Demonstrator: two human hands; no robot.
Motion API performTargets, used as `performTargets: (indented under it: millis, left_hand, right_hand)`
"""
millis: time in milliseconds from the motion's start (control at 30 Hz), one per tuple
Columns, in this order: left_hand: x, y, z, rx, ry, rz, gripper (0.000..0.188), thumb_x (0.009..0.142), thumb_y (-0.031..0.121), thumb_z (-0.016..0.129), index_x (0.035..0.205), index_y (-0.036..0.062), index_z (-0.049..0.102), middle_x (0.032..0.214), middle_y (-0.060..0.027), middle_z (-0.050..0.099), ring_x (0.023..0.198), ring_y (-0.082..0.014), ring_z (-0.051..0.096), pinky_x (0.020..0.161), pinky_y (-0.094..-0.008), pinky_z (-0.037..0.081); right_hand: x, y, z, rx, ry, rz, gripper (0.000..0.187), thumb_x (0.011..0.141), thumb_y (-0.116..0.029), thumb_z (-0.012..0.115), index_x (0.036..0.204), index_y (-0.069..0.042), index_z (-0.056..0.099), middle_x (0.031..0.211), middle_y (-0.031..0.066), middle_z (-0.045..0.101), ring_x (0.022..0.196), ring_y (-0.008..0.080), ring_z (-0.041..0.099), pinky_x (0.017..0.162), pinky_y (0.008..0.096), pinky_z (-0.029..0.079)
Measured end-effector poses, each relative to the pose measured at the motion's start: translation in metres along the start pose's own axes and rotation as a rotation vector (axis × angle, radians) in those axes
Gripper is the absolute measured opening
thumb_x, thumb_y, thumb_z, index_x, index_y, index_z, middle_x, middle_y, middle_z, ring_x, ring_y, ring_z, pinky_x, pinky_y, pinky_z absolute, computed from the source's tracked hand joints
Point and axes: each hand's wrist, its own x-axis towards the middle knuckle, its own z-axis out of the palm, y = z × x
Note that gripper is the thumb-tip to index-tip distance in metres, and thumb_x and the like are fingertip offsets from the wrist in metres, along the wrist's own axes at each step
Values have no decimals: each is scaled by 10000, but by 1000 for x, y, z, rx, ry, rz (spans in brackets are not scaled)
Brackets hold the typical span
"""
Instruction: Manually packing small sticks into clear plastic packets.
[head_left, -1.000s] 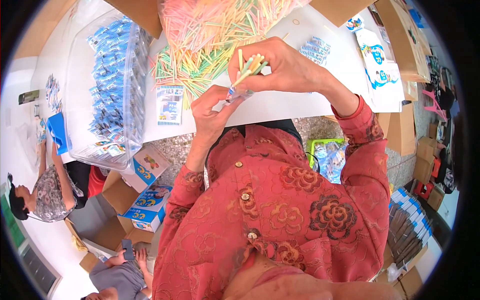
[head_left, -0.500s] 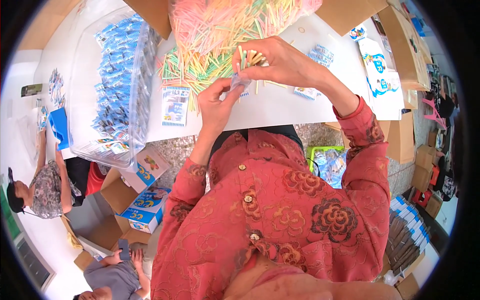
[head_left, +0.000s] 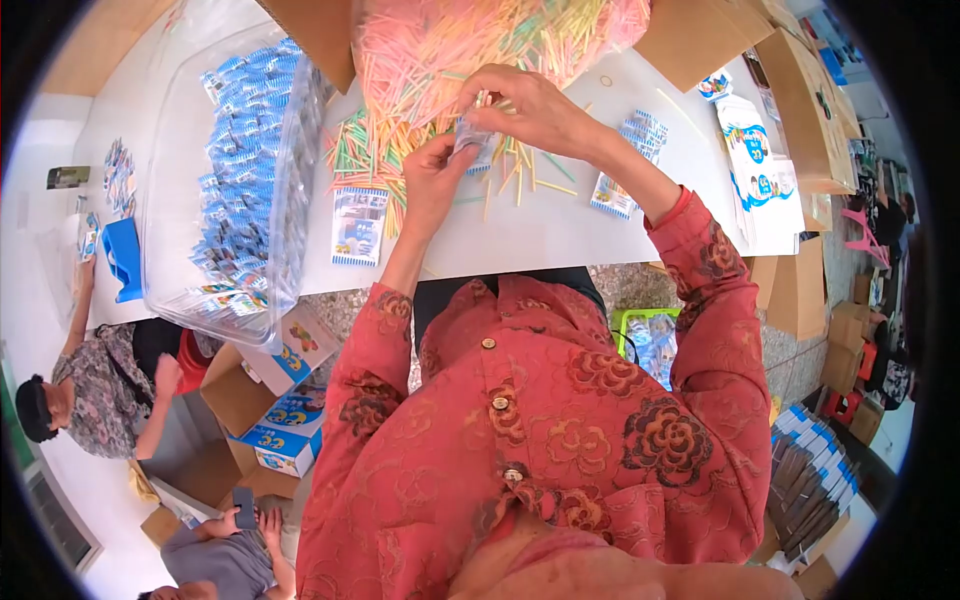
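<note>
Just in front of a heap of thin pastel sticks [head_left: 440, 60], both of my hands meet around a small clear packet [head_left: 474, 150]. My left hand [head_left: 432, 178] pinches the packet's lower left side between thumb and fingers. My right hand [head_left: 530, 108] is closed at its upper end around a few pastel sticks [head_left: 484, 98], whose tips show at the packet's mouth. Loose sticks [head_left: 520, 172] lie on the table below my right hand. A blue-and-white printed packet [head_left: 358, 226] lies flat left of my left hand.
A clear plastic tub [head_left: 165, 215] full of blue-and-white packets [head_left: 250, 150] stands at the left. More packets [head_left: 615, 195] lie right of my hands. Cardboard boxes [head_left: 800, 110] border the right side. Two other people [head_left: 95, 405] are at the left.
The sticks in my right hand stuck out well above the packet; now mostly their tips show at its mouth. My right hand has come down closer over the packet. The view has shifted slightly.
</note>
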Motion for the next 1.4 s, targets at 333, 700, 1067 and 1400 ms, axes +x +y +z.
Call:
performTargets:
  millis: [333, 700, 1067, 1400]
  left_hand:
    - [3, 9, 0, -3, -42, -23, 169, 868, 43, 637, 1012, -44, 641, 877, 1, 639, 757, -34, 543, 666, -181, 434]
    - [-1, 25, 5, -69, -76, -23, 182, 908, 104, 595, 1048, -10, 622, 923, 10, 639, 785, -30, 549, 698, -184, 443]
    - [-14, 27, 7, 43, -60, 39, 275, 983, 223, 468, 987, 10, 641, 803, 44, 590, 716, -27, 504, 650, -182, 410]
    - [-18, 60, 12, -136, 123, -11, 284, 980, 243, 482, 1001, 8, 641, 866, 9, 625, 762, -33, 519, 700, -198, 432]
  right_hand:
    - [3, 7, 7, -44, 48, -23, 356, 960, -292, 450, 1154, -29, 590, 1158, 134, 601, 1077, 299, 566, 912, 356, 442]
    - [8, -7, 14, -182, -112, 5, 449, 979, -358, 395, 1272, -38, 509, 1285, 148, 523, 1148, 291, 525, 966, 358, 412]
    - [-10, -27, 16, 57, -151, 1, 446, 975, -303, 417, 1346, -55, 424, 1272, 88, 522, 1104, 226, 534, 961, 342, 403]
    - [-32, -17, 34, 669, 77, 245, 341, 867, -110, 645, 1176, -8, 542, 1018, 15, 615, 912, 87, 577, 804, 247, 479]
